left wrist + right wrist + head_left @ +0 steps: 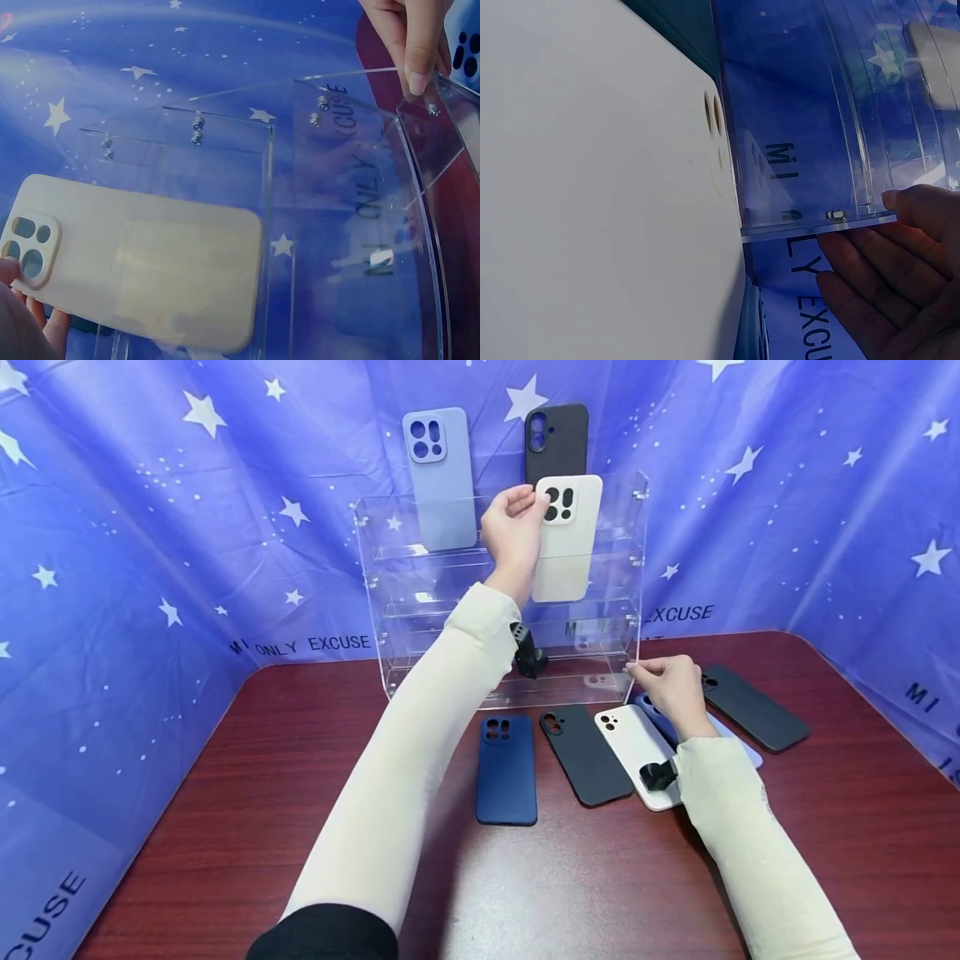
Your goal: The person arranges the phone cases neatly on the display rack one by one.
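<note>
My left hand [516,531] pinches a cream phone case [568,556] by its camera end, thumb at the camera cutouts. The case stands upright in the upper right of a clear acrylic display rack [634,602]; its lower part shows through the plastic, also in the left wrist view. Lower down, my right hand [675,689] grips the rack's right side edge, thumb on one face and fingers on the other in the right wrist view. Behind the cream case, a black phone case [566,439] is partly hidden. A light blue phone case [442,485] leans in the rack's upper left.
On the dark red table [300,793] lie a navy case [507,781], a black case [588,760], a white case [637,747], a light blue case [738,743] partly under my right arm, and a dark case [757,710]. A blue starred curtain [187,527] hangs behind.
</note>
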`<state>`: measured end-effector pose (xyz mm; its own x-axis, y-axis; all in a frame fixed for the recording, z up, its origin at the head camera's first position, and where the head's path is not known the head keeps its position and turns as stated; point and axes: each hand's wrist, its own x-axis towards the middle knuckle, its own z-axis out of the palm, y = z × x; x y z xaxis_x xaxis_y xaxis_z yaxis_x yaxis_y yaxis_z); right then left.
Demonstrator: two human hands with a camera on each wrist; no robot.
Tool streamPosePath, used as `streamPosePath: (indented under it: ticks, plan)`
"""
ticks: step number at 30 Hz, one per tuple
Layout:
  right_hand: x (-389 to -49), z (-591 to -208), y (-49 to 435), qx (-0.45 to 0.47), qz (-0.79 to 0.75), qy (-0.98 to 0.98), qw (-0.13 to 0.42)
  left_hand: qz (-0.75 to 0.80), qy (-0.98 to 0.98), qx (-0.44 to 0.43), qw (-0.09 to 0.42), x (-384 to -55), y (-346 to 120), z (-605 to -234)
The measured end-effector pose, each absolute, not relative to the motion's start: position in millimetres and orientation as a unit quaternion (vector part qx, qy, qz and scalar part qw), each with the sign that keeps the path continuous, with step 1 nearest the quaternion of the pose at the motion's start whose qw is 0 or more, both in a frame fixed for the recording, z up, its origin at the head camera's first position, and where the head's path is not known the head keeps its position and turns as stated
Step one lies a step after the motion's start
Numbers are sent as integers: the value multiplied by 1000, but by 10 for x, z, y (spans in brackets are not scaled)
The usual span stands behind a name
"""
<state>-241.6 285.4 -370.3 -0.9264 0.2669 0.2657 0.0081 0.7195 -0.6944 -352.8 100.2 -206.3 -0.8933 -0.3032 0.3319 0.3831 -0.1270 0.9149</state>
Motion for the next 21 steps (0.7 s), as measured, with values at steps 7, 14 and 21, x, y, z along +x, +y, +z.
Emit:
streamPosePath:
  ticks: [7, 14, 21]
  plan:
    - [-2417, -3718, 2860, -69, 364, -910, 184, -686, -673, -45, 273, -3543, 1009, -2157]
    - [-2424, -3735, 2866, -68, 366, -909, 189, -671, -686, -30, 281, -3544, 1020, -2185]
    - [-2423, -3728, 2868, -73, 364, -910, 186, -671, -687, -47, 276, -3495, 895, -2249]
